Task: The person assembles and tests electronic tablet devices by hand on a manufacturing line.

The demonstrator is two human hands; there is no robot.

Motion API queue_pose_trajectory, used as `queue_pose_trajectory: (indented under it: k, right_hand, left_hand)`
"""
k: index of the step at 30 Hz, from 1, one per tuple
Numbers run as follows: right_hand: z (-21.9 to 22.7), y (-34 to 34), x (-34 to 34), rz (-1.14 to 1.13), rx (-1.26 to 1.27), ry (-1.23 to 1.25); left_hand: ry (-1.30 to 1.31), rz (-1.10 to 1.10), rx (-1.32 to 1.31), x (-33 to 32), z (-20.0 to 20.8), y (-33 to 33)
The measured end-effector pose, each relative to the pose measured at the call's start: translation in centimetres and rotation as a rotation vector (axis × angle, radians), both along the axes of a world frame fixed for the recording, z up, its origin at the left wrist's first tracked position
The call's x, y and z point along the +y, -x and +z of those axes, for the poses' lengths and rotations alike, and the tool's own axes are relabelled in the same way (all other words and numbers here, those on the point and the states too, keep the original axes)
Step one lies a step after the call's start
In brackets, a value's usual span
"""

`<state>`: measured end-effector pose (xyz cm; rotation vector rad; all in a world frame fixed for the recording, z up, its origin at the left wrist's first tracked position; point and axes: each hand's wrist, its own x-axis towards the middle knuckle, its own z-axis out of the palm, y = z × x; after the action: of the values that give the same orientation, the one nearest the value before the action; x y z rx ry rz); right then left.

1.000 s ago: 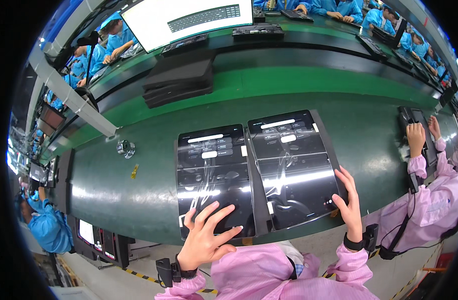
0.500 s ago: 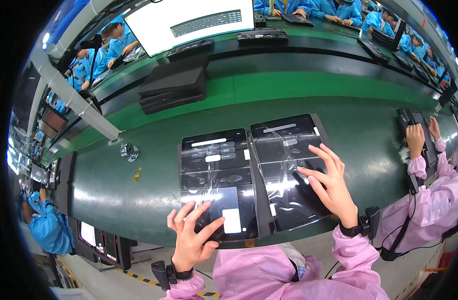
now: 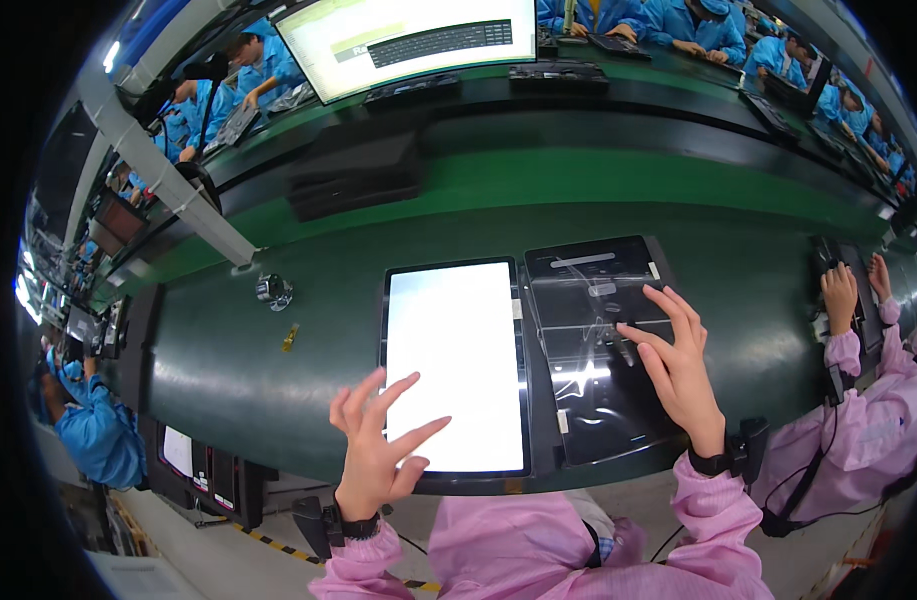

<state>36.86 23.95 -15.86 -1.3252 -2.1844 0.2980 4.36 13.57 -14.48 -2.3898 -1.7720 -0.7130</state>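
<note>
Two tablets lie side by side at the near edge of the green bench. The left tablet (image 3: 458, 350) has a screen lit fully white. Over its lower left part is my left hand (image 3: 378, 440), fingers spread and holding nothing; whether the fingertips touch the glass I cannot tell. Clear film with glare covers the dark right tablet (image 3: 598, 390), which shows a few pale bars near its top. My right hand (image 3: 678, 365) is over its right side, fingers apart, the index fingertip at the screen's middle. Both wrists wear black bands with small boxes.
A round metal piece (image 3: 274, 291) and a yellow tape scrap (image 3: 291, 338) lie on the bench at left. Farther back are stacked black pads (image 3: 353, 170) and a monitor (image 3: 408, 45). A co-worker in pink (image 3: 848, 410) works at right; people in blue sit across.
The left tablet's screen has gone from a dark page with panels to full white. My left hand has lifted a little and shifted left on it. The view has turned slightly.
</note>
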Motion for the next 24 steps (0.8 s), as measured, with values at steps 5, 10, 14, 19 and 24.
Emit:
queue_pose_trajectory:
  k: [5,10,14,19,24]
  right_hand:
    - [0.7,-1.3,-0.6,-0.033,0.013,-0.002]
    - [0.5,-2.3,-1.1,-0.066,0.01,-0.005]
    - [0.3,-2.5,-1.6,-0.071,0.009,-0.001]
    - [0.2,-2.5,-2.2,-0.075,0.035,0.025]
    - [0.2,-2.1,-2.1,-0.051,0.031,0.014]
  left_hand:
    - [0.034,-0.2,-0.057,-1.8,-0.8,0.5]
    - [0.109,-0.206,-0.179,-3.0,-1.4,1.1]
    - [0.227,-0.261,-0.139,-2.3,-1.8,0.7]
    - [0.092,-0.084,-0.02,-0.4,-1.8,1.0]
    - [-0.068,-0.02,-0.091,4.1,0.9,2.5]
